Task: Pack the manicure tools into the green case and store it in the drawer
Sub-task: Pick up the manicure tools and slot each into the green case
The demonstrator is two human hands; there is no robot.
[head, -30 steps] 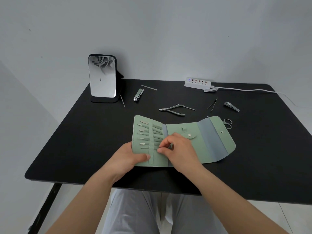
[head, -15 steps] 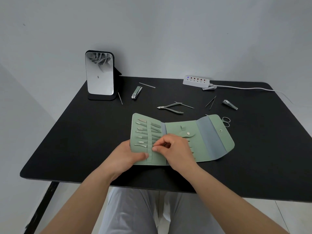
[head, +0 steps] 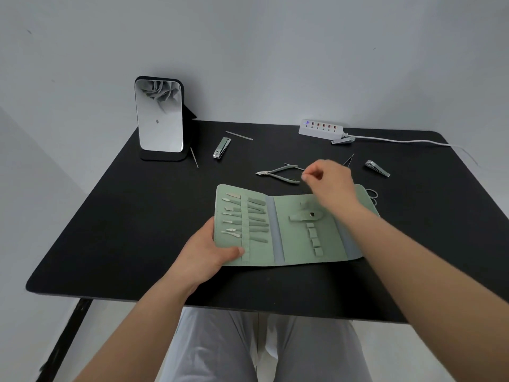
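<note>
While the soft green fold-out case point(head: 292, 232) lies spread open on the black table point(head: 110, 216), the left hand point(head: 205, 256) grips its near left corner, thumb pressed on top of the flap and fingers hidden beneath. Beyond the case's far edge, the right hand point(head: 329, 183) hovers with fingers loosely curled and thumb meeting forefinger; whether anything sits in that pinch cannot be told. It hangs just beside the steel cuticle nippers point(head: 278, 174), which lie on the table near the case's far edge. Inside, the left panel carries a column of slim metal tools with green handles point(head: 242, 220) tucked under a strap, and the middle panel shows a snap tab point(head: 307, 215) above a row of loops.
</note>
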